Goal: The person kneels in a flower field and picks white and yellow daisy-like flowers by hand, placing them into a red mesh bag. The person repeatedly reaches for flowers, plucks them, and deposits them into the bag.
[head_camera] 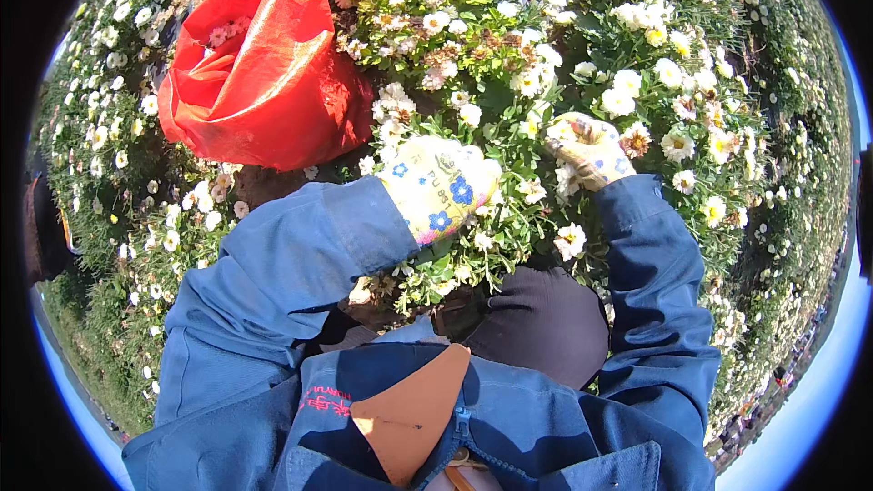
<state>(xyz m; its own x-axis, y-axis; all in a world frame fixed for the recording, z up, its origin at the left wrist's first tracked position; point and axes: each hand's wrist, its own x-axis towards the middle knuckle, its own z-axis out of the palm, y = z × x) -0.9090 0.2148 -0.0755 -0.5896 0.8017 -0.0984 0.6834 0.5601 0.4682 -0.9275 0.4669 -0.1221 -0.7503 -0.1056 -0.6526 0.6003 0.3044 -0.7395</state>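
Both of my hands wear pale work gloves printed with blue flowers. My left hand (442, 189) is over a leafy chrysanthemum plant (470, 262), back side up. Its fingers curl down out of sight, so what they hold is hidden. To the right, my right hand (590, 150) has its fingers curled in, with a white chrysanthemum flower (562, 130) at the fingertips. Another white bloom (570, 241) grows below that hand. A red woven sack (273, 75) stands beyond my left forearm, its mouth folded partly open, with pale flower heads (230, 32) inside.
Chrysanthemum plants surround me, some with browned blooms (450, 58). White flowers (622, 92) crowd the right side. My bent knee (545, 324) in dark trousers is close under the plants. Bare soil (273, 184) shows below the sack. A dark shape (44, 232) is at the left rim.
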